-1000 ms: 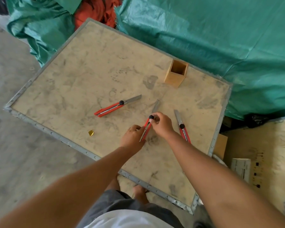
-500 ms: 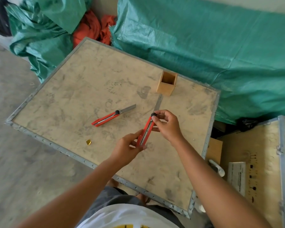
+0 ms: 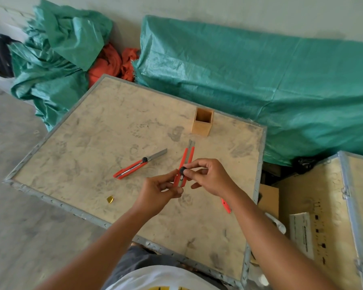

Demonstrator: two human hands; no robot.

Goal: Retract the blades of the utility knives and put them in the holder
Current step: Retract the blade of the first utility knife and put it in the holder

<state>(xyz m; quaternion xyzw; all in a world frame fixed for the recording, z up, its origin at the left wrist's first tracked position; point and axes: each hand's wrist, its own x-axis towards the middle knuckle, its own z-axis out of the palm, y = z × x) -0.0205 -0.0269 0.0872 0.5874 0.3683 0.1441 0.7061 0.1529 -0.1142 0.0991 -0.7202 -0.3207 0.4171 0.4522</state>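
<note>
Knives aren't in the holder by the table's far edge yet: left hand pinches one knife, right hand thumbs its slider, blade nearly in, another lies mid-table with blade out, a third peeks under the right wrist.

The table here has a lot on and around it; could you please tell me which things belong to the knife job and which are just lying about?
Part of the job:
- held knife, in left hand and right hand
- knife lying on table
- third knife, mostly hidden by the right arm
- wooden holder

Lying about:
- gold scrap
- green tarps
- orange cloth
</note>
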